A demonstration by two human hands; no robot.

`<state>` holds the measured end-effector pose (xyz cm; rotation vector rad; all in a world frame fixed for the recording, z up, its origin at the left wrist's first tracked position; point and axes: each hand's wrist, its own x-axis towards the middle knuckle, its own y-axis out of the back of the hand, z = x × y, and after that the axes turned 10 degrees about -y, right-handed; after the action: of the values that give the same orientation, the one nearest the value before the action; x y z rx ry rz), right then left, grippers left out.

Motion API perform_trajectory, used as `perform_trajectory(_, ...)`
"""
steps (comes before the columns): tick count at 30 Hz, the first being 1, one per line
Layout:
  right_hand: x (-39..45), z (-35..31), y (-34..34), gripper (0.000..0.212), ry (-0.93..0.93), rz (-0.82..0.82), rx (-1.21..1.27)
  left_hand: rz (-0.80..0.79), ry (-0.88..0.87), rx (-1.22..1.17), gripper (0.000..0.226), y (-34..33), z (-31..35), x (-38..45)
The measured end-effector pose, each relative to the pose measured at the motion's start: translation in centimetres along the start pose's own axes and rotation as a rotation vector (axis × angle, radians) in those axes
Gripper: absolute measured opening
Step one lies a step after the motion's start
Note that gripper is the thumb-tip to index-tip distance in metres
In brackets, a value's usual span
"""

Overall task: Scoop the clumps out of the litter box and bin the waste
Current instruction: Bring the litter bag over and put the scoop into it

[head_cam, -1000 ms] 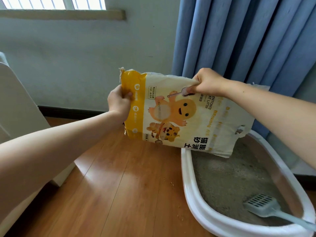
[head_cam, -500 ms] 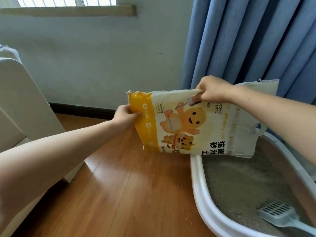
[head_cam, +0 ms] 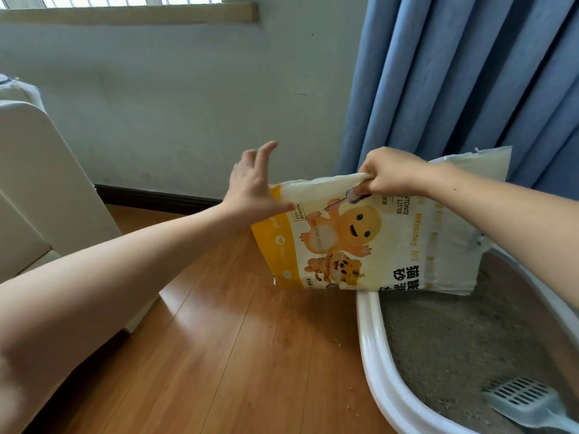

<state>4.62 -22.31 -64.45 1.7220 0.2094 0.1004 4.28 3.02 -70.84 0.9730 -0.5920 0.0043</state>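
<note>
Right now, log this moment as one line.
left hand: open, off bag | right hand: grips litter bag over litter box | scoop: in litter

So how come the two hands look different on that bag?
The right hand is curled tight, pinching the top edge of the litter bag; the left hand is open, with fingers spread. The right hand holds the bag up above the litter box; the left hand grips nothing, only its palm lying against the yellow end. Both are bare.

Litter bag (head_cam: 369, 242) in right hand (head_cam: 391, 178)
</note>
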Motion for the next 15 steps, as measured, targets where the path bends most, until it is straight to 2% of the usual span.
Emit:
perform_trajectory(2, 0.4, -0.5, -0.3, 0.039, 0.011, 0.005, -0.043, -0.063, -0.195, 0.159, 0.103, -0.6, 2.1, 1.7)
perform_trajectory(4, 0.8, -0.9, -0.8, 0.037, 0.026, 0.019, -0.096, -0.132, -0.278, 0.159, 0.094, -1.9, 4.3, 2.8)
perform_trajectory(6, 1.0, -1.2, -1.2, 0.029, 0.04, 0.029, -0.146, -0.183, -0.289, 0.143, 0.079, -3.4, 5.5, 3.4)
perform_trajectory(11, 1.1, -0.7, -1.9, 0.031, 0.064, 0.034, -0.211, -0.293, -0.198, 0.035, 0.028, -5.8, 6.4, 3.4)
perform_trajectory(15, 0.7, 0.2, -2.3, 0.022, 0.045, 0.009, -0.171, -0.273, -0.145, -0.017, 0.031, -7.1, 6.1, 3.1)
